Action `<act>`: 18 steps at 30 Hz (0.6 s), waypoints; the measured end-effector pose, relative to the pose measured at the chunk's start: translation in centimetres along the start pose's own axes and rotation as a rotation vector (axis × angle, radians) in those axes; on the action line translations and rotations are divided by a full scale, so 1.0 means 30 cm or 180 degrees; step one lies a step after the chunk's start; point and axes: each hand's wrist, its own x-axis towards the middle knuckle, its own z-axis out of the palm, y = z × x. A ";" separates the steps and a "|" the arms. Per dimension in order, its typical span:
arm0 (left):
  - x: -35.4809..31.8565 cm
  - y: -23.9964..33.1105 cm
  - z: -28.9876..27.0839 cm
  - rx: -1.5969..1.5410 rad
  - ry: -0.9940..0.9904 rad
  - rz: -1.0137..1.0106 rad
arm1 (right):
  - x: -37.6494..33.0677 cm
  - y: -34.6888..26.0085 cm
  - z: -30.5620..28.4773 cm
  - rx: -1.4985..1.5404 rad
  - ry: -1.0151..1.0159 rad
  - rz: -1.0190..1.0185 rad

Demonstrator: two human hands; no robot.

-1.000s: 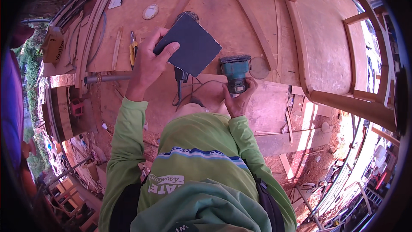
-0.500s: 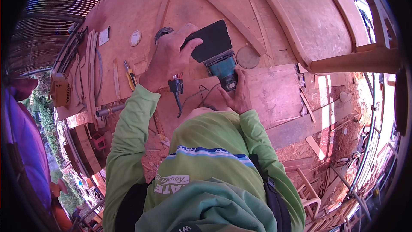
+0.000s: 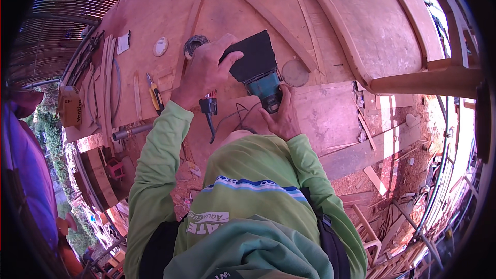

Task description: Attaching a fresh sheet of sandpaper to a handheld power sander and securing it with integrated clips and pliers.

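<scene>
Between my left thumb and fingers is a dark sheet of sandpaper (image 3: 253,56), and my left hand (image 3: 205,68) grips it by its left edge. The sheet's lower edge meets the far end of a teal power sander (image 3: 265,87), overlapping or touching it. My right hand (image 3: 283,118) is wrapped round the sander's near end, with the thumb on its left side. The sander's underside is hard to make out. A black cord (image 3: 233,112) runs near the sander.
A tape roll (image 3: 196,46), a round pale disc (image 3: 160,47) and a yellow-handled tool (image 3: 155,96) lie left on the plywood bench (image 3: 222,13). A round wooden disc (image 3: 295,74) sits beside the sander. Wooden strips (image 3: 274,28) lie beyond; a curved wooden frame (image 3: 343,36) stands right.
My left hand has brought the sandpaper down and slightly left, so its edge sits against the sander's end. The sander has shifted slightly left, and my right fingers have closed more round it.
</scene>
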 end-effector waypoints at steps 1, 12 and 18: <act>0.000 -0.001 0.001 -0.0003 -0.0005 -0.0007 | 0.002 -0.001 0.000 0.0001 -0.0005 0.0007; 0.008 -0.008 0.015 0.0028 -0.0057 0.0002 | 0.046 -0.056 -0.038 -0.0037 -0.0434 0.0065; 0.008 -0.016 0.017 -0.0021 -0.0079 -0.0038 | 0.085 -0.117 -0.050 -0.0589 -0.0529 0.0095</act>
